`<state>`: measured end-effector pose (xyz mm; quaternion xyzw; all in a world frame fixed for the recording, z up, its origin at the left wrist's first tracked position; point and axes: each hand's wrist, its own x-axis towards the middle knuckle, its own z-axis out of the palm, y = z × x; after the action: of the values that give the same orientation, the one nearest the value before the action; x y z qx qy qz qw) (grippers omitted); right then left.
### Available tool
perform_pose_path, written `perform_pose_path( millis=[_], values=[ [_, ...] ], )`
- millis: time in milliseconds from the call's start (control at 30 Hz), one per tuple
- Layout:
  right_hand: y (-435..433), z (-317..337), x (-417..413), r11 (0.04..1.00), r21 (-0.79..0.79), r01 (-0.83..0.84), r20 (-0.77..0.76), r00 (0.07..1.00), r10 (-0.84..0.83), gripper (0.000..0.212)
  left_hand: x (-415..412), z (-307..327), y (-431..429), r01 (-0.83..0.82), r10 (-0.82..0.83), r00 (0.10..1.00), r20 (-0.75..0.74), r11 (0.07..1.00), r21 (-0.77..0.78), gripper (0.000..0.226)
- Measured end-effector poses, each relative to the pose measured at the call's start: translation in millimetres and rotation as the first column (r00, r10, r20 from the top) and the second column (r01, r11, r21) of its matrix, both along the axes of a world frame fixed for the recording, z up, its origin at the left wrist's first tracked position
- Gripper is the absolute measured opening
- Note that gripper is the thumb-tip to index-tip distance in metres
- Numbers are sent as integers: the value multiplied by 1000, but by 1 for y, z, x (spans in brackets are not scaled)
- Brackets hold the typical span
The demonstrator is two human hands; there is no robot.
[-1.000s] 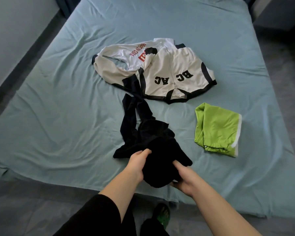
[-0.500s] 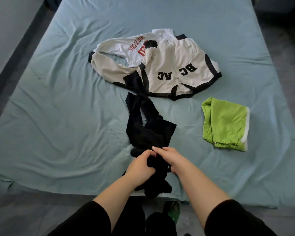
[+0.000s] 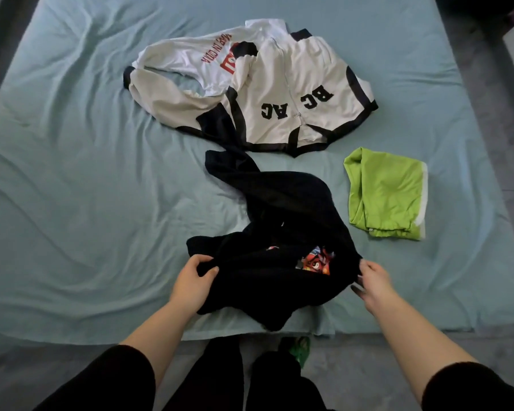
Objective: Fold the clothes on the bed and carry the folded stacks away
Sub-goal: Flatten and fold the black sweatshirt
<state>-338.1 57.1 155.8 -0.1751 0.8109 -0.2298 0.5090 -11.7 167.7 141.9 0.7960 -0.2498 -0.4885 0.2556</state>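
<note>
black garment [image 3: 279, 289] lies bunched at the near edge of the bed [image 3: 72, 203]. left grip [image 3: 195, 280] pinches its left edge and right grip [image 3: 374, 284] curls round its right edge. best to draw both edges apart evenly and lay it flat before folding.

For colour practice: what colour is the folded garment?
Folded garment: lime green, white edge; head view.

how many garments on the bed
3: black garment at the near edge, white BC AC jacket behind it, folded green garment to its right. Another may hide beneath the jacket.
</note>
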Motion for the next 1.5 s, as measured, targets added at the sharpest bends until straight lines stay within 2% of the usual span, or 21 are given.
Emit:
perform_pose_path(
  millis=[133,233,300,400,500,567,600,633,700,767,800,867,900,967,1000,1067,1133,1233,1333,1400,1500],
  values=[
    [5,-17,-7,981,117,-157,25,988,155,11,-25,-24,-8,44,-40,998,-46,994,97,28],
    [-2,-33,-8,941,163,-297,-8,953,302,22,-35,-36,-22,86,-87,996,-6,973,216,57],
    [-13,-46,-6,882,176,-437,-78,887,455,29,-37,-40,-36,80,-98,994,45,951,297,73],
    [-37,-68,2,761,140,-633,-229,727,647,43,-45,-50,-61,160,-256,948,192,899,409,86],
    [-58,-96,16,568,178,-804,-373,479,795,72,-55,-75,-85,306,-472,820,324,840,449,93],
    [-71,-114,27,409,255,-876,-399,290,870,90,-62,-97,-102,414,-569,741,357,805,425,98],
    [-76,-123,32,361,276,-891,-387,241,890,94,-68,-108,-111,452,-595,712,372,795,405,101],
    [-82,-132,35,345,280,-896,-362,234,902,97,-73,-118,-119,483,-607,692,391,791,374,103],
    [-92,-149,39,378,241,-894,-292,305,907,89,-87,-138,-136,535,-612,666,426,790,299,108],
    [-95,-163,37,412,172,-895,-260,362,895,62,-98,-152,-149,564,-620,637,457,780,272,101],
    [-95,-169,35,430,135,-893,-277,383,881,48,-103,-157,-153,558,-615,624,483,783,275,89],
    [-94,-174,28,526,43,-850,-321,486,812,35,-107,-162,-159,518,-554,635,539,822,236,56],
    [-95,-173,24,587,-16,-810,-333,558,760,33,-107,-162,-160,498,-513,668,539,847,188,43],
    [-98,-164,14,690,-122,-713,-325,686,651,25,-104,-158,-157,451,-441,784,436,888,88,28],
    [-100,-159,10,727,-163,-667,-295,736,609,22,-101,-152,-152,420,-410,829,382,906,60,23],
    [-100,-148,6,766,-220,-604,-194,796,573,22,-90,-137,-137,330,-324,869,374,943,49,19],
    [-97,-137,10,762,-248,-598,-145,801,581,22,-71,-118,-118,203,-197,882,429,979,33,16],
    [-100,-122,19,753,-290,-591,-193,807,559,23,-34,-86,-91,17,4,863,505,999,-37,14],
    [-113,-115,9,835,-293,-466,-251,880,404,26,1,-62,-68,-151,173,837,519,985,-86,11],
    [-115,-116,-10,883,-214,-418,-298,888,349,28,13,-58,-55,-164,148,858,492,986,-12,11],
    [-107,-130,-42,825,66,-562,-363,756,544,32,14,-67,-44,-72,10,912,410,988,135,18]
  ],
)
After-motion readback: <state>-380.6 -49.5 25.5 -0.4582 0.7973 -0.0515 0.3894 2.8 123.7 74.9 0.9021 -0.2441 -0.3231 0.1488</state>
